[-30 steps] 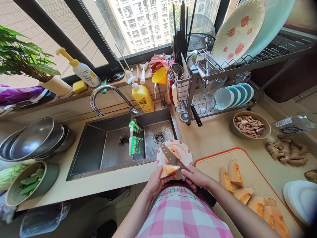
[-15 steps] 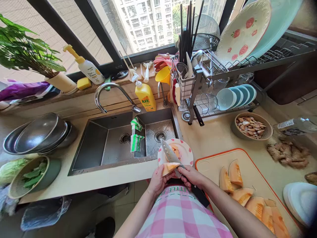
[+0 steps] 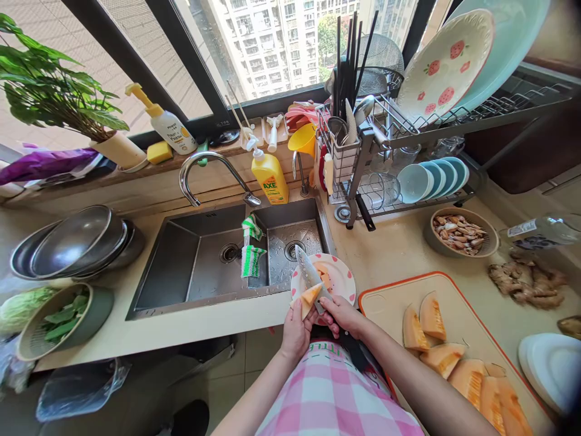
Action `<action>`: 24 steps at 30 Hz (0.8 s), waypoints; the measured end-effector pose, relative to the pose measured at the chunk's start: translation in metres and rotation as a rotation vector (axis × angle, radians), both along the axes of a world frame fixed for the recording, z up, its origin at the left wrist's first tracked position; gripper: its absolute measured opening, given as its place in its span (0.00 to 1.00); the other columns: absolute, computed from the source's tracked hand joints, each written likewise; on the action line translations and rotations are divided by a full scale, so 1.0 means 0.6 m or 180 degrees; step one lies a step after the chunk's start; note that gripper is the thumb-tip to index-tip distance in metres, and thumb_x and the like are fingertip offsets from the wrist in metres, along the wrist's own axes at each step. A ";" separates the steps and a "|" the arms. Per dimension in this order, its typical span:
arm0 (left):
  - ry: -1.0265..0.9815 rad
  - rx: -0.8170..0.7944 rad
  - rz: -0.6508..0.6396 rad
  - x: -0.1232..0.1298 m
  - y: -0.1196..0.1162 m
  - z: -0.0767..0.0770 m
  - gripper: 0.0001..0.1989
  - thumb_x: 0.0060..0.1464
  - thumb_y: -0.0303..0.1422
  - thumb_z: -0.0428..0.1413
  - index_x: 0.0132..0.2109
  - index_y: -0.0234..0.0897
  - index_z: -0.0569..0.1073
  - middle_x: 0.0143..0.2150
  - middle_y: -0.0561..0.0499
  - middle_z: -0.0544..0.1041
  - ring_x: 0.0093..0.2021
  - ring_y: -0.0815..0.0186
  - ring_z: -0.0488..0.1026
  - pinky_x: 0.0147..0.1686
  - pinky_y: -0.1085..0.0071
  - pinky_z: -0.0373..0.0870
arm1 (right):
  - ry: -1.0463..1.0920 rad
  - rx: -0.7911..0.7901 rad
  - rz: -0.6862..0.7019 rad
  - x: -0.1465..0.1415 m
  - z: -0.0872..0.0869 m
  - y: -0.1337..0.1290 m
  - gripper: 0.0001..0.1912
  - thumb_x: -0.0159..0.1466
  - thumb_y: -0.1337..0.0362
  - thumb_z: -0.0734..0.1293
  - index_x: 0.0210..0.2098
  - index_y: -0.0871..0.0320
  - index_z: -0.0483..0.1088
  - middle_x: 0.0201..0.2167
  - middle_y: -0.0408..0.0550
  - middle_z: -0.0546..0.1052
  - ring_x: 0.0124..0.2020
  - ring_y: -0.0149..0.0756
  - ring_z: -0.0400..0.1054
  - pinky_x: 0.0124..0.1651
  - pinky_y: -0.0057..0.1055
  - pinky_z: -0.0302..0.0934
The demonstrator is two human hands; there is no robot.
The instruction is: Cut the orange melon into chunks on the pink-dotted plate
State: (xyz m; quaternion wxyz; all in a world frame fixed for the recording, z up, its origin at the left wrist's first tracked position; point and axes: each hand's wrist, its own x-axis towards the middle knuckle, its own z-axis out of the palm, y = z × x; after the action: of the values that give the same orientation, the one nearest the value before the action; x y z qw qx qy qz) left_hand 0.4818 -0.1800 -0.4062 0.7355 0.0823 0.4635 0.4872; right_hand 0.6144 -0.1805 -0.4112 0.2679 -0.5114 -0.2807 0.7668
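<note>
My left hand [image 3: 296,333] grips a piece of orange melon [image 3: 311,295] above the counter's front edge. My right hand [image 3: 347,318] is closed on a kitchen knife [image 3: 305,265], whose blade points away from me and lies against the melon piece. Beneath them is a white plate [image 3: 348,280] with pink spots, holding some small melon bits [image 3: 323,274]. The black knife handle runs back under my right wrist and is partly covered. To the right, several melon wedges [image 3: 442,360] lie on a red-edged cutting board [image 3: 381,298].
A double sink [image 3: 181,260] with a green-striped cloth [image 3: 251,260] over its divider lies ahead left. Behind the board stand a bowl of pinkish-brown food pieces [image 3: 458,233] and a dish rack [image 3: 408,133]. Ginger [image 3: 526,284] and white plates [image 3: 544,369] sit at right.
The melon piece has tilted more upright in my left hand, and the knife blade has turned slightly with it. The whole view has shifted a little.
</note>
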 end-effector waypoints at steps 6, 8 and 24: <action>0.0005 -0.0241 0.0083 0.003 -0.002 0.003 0.12 0.56 0.33 0.53 0.44 0.31 0.72 0.45 0.41 0.77 0.42 0.62 0.76 0.42 0.67 0.73 | -0.0077 0.0062 0.0023 -0.010 -0.003 -0.002 0.18 0.62 0.50 0.57 0.25 0.58 0.59 0.12 0.32 0.60 0.09 0.20 0.52 0.13 0.17 0.52; 0.0131 -0.0122 0.0093 0.002 -0.004 -0.001 0.10 0.56 0.33 0.52 0.43 0.32 0.72 0.45 0.43 0.77 0.43 0.63 0.75 0.44 0.68 0.72 | -0.0099 0.0067 0.0031 -0.012 -0.004 -0.003 0.18 0.62 0.50 0.57 0.25 0.58 0.59 0.11 0.31 0.59 0.09 0.20 0.52 0.13 0.17 0.53; 0.0534 0.0127 -0.0674 -0.040 -0.001 -0.012 0.18 0.51 0.42 0.57 0.42 0.31 0.74 0.43 0.41 0.78 0.43 0.58 0.75 0.46 0.62 0.70 | -0.0110 -0.0224 0.0060 -0.031 0.022 -0.011 0.15 0.64 0.54 0.57 0.29 0.58 0.63 0.10 0.32 0.59 0.08 0.20 0.52 0.12 0.16 0.51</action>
State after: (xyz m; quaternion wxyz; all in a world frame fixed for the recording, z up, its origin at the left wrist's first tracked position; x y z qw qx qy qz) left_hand 0.4578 -0.1804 -0.4133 0.7397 0.1859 0.5024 0.4073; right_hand 0.5956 -0.1872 -0.3983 0.2376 -0.5309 -0.2629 0.7698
